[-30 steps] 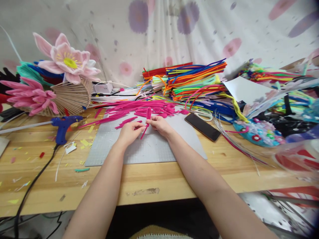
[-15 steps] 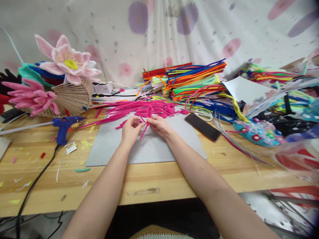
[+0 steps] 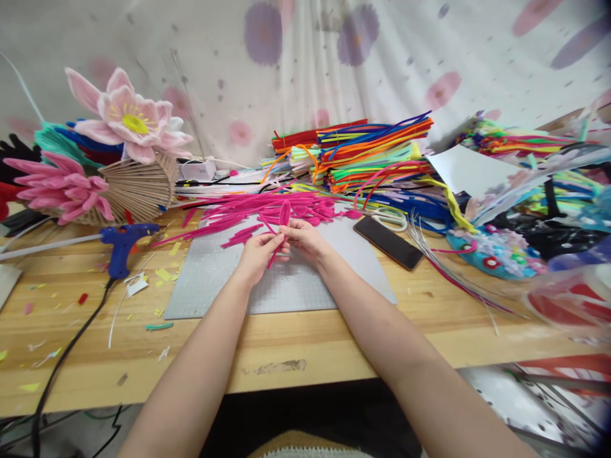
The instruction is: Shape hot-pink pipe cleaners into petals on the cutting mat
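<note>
Above the grey cutting mat (image 3: 296, 292), a magenta pipe cleaner (image 3: 285, 211) is bent into a narrow petal-like loop, with loose ends sticking out below and to the left. My right hand (image 3: 303, 238) pinches it near the base of the loop. My left hand (image 3: 260, 254) is closed on the same piece, thumb and fingers pressed together beside the right fingertips. The exact pinch point is partly hidden by the fingers. Just behind both hands lies a pile of magenta pipe cleaners (image 3: 248, 208), some shaped into loops and some straight.
A blue glue gun (image 3: 125, 245) lies left, its cord running to the front edge. A phone (image 3: 387, 243) and pale-handled scissors (image 3: 390, 219) lie right of the mat. Bundles of coloured pipe cleaners (image 3: 372, 152) are stacked behind. A pink fuzzy flower (image 3: 136, 121) stands at back left.
My left hand has moved slightly right, and its fingers now close in against the right hand at the loop's base. The right hand has barely shifted.
</note>
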Demonstrator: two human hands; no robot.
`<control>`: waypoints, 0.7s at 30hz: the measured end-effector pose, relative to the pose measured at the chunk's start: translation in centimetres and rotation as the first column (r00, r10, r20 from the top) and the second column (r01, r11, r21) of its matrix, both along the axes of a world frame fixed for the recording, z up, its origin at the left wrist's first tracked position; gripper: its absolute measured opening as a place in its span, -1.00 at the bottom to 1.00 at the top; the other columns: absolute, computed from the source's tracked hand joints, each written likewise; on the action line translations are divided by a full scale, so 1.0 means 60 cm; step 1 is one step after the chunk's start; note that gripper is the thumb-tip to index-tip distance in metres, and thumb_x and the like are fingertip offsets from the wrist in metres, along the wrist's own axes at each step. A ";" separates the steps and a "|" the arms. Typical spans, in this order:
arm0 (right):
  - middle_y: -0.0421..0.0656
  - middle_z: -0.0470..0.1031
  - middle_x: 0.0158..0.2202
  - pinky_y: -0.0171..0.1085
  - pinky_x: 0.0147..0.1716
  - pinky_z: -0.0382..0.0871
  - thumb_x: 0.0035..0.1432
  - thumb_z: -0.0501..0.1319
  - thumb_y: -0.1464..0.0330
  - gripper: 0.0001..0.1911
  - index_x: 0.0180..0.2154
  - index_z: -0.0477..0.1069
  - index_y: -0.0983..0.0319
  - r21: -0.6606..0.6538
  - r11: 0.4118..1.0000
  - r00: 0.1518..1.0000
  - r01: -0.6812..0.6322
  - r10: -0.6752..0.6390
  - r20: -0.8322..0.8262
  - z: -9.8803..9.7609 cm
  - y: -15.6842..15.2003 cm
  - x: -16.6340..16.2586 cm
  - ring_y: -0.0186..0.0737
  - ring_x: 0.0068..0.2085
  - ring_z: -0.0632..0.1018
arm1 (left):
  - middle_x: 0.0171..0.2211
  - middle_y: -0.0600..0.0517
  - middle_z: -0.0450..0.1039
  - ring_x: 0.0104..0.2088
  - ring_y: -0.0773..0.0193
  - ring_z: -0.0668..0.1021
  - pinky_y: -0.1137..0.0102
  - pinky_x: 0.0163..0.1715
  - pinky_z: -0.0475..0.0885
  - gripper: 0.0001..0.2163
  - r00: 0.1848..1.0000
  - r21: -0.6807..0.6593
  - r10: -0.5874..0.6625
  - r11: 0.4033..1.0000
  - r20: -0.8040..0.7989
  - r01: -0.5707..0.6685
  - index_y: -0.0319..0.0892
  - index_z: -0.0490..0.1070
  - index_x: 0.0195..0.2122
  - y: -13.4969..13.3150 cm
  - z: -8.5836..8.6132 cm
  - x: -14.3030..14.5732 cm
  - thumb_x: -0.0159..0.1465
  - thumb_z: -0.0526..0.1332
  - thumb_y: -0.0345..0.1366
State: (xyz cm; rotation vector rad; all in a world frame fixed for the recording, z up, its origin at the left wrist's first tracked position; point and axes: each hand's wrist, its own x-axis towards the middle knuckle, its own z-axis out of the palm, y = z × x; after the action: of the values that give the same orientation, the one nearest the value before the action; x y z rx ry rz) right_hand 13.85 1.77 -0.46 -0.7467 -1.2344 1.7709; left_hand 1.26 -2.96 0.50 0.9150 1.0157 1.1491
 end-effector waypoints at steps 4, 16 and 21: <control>-0.31 0.26 -0.69 -0.41 -0.68 -0.11 -0.25 0.36 0.17 -0.62 -0.58 0.25 0.29 0.023 1.000 1.000 -0.006 0.006 -0.023 0.002 -0.002 -0.001 -0.52 -0.68 0.20 | -0.59 0.05 0.41 -0.58 0.42 0.45 0.47 -0.56 0.43 -0.73 0.998 -0.036 0.025 0.999 0.062 -0.023 -0.31 0.44 -0.48 0.000 0.001 0.002 -0.11 0.38 -0.21; -0.14 0.33 -0.29 -0.25 -0.13 0.20 0.17 -0.08 0.03 -0.56 -0.40 0.34 0.21 0.629 0.765 0.844 0.139 -0.424 0.329 -0.003 0.002 0.000 -0.27 -0.17 0.34 | -0.67 0.16 0.29 -0.66 0.52 0.33 0.43 -0.45 0.44 -0.79 0.983 -0.046 0.019 0.999 0.184 -0.011 -0.30 0.39 -0.52 0.003 0.006 -0.005 -0.05 0.35 -0.27; -0.16 0.35 -0.44 -0.27 -0.23 0.17 0.18 0.02 0.27 -0.74 -0.49 0.29 0.24 0.796 0.605 0.740 -0.021 -0.526 0.420 -0.004 -0.006 0.001 -0.29 -0.33 0.33 | -0.65 0.14 0.32 -0.63 0.48 0.36 0.45 -0.48 0.40 -0.77 0.986 0.111 0.165 0.980 0.001 -0.164 -0.28 0.38 -0.51 0.015 -0.009 -0.019 -0.02 0.31 -0.21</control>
State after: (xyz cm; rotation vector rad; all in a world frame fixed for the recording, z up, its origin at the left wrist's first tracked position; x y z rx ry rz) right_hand 13.93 1.44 -0.70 -0.9527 -1.9975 0.5577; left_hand 0.11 -2.05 -0.02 0.9366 1.0582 1.3525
